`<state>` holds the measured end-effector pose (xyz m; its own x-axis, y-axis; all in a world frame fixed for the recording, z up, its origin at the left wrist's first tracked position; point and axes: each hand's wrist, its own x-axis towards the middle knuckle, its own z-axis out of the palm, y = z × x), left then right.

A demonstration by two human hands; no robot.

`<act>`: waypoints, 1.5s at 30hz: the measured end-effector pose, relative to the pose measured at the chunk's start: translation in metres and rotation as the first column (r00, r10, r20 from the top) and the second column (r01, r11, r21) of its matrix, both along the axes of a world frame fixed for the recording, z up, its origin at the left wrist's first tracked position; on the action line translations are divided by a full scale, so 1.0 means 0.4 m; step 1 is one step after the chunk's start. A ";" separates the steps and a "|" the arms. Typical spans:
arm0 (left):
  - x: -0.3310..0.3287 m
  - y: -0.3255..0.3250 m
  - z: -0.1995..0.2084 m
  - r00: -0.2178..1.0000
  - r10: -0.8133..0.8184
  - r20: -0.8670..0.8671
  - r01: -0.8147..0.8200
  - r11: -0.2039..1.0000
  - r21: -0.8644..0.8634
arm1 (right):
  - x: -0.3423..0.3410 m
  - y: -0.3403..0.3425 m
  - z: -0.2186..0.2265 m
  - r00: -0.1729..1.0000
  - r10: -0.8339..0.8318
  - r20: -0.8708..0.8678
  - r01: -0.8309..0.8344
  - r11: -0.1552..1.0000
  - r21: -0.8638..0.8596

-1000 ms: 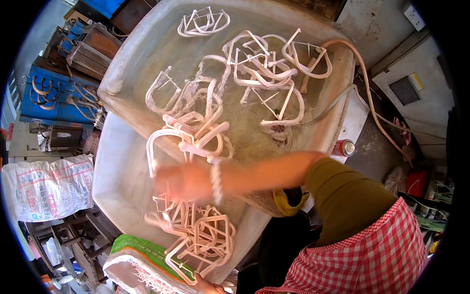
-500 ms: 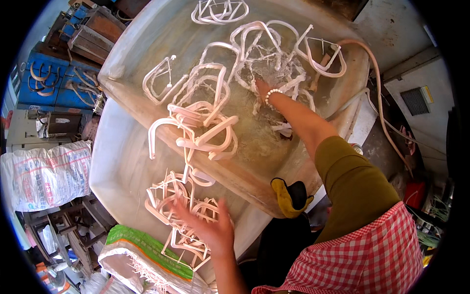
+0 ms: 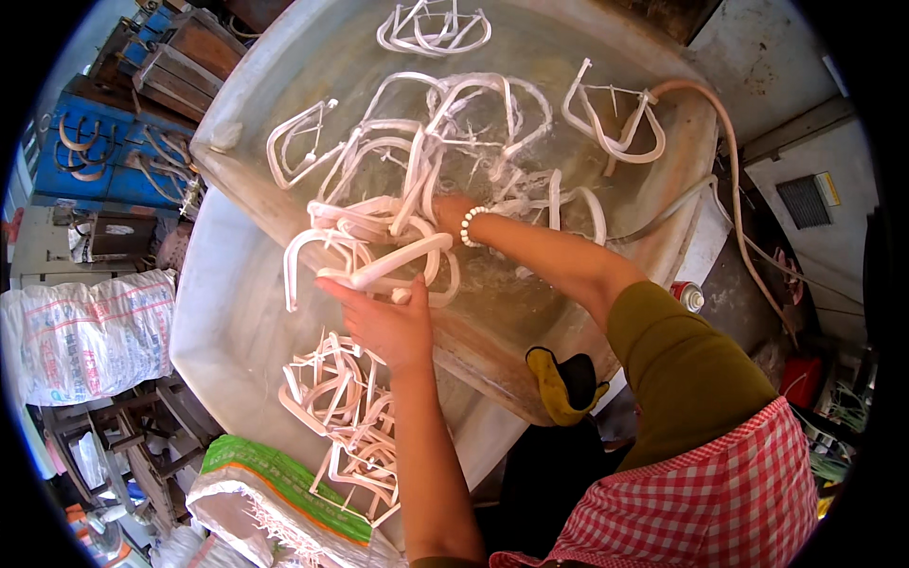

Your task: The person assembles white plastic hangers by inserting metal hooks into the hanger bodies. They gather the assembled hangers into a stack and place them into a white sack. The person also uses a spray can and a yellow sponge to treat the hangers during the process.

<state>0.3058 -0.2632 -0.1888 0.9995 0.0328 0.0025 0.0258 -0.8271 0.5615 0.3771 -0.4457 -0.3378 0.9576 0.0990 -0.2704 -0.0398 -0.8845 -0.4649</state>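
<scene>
Basin (image 3: 502, 364): murky water (image 3: 483, 301) below me.
Left hand (image 3: 386, 327): spread, touching a curved pink plastic frame (image 3: 402, 259); I can't tell whether it grips.
Right hand (image 3: 454, 216): fingers hidden, grip unclear.

A pale wall (image 3: 748, 71) and dark vent (image 3: 804, 203) stand right, blue panels (image 3: 123, 175) and brown boxes (image 3: 189, 66) left

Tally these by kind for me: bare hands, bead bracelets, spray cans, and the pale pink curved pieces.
Bare hands: 2 (left hand, right hand)
Bead bracelet: 1
Spray can: 1
Total: 4, leaving out the curved pieces, which are too tangled to count surely.
</scene>
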 end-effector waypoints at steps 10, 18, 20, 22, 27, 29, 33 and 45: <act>-0.009 0.009 0.086 0.998 0.057 0.022 -0.014 0.564 -0.826 | -0.077 0.060 0.186 0.999 -0.046 0.010 0.006 0.342 0.940; -0.173 0.253 0.352 0.942 0.316 0.111 -0.028 0.406 -0.913 | -0.164 0.213 0.517 0.812 -0.011 0.584 -0.461 0.600 0.654; -0.258 0.327 0.411 0.915 0.352 0.199 0.086 0.311 -0.946 | -0.212 0.288 0.612 0.849 0.166 0.502 -0.511 0.497 0.701; -0.309 0.255 0.505 0.703 0.690 0.173 -0.320 0.524 -0.790 | -0.244 0.357 0.655 0.798 0.239 0.553 -0.601 0.378 0.704; -0.488 0.581 0.323 0.783 0.580 0.225 -0.036 0.403 -0.914 | -0.318 0.499 0.700 0.616 0.637 0.464 -0.783 0.433 0.446; -0.547 0.632 0.207 0.808 0.589 -0.017 -0.280 0.360 -0.890 | -0.349 0.564 0.640 0.478 0.797 0.369 -0.871 0.377 0.315; -0.602 0.669 0.071 0.658 0.500 -0.562 -0.712 0.171 -0.681 | -0.337 0.502 0.505 0.567 0.774 0.283 -0.810 0.460 0.365; -0.546 0.526 0.134 0.757 0.653 0.007 -0.615 0.716 -0.331 | 0.008 -0.298 0.129 0.770 -0.561 -0.305 0.638 0.685 0.351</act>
<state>0.0873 -0.0527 -0.1351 0.7360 0.6769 -0.0017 0.4039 -0.4371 0.8036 0.3803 -0.5649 -0.2864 0.7972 -0.3436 -0.4964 -0.6006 -0.3678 -0.7100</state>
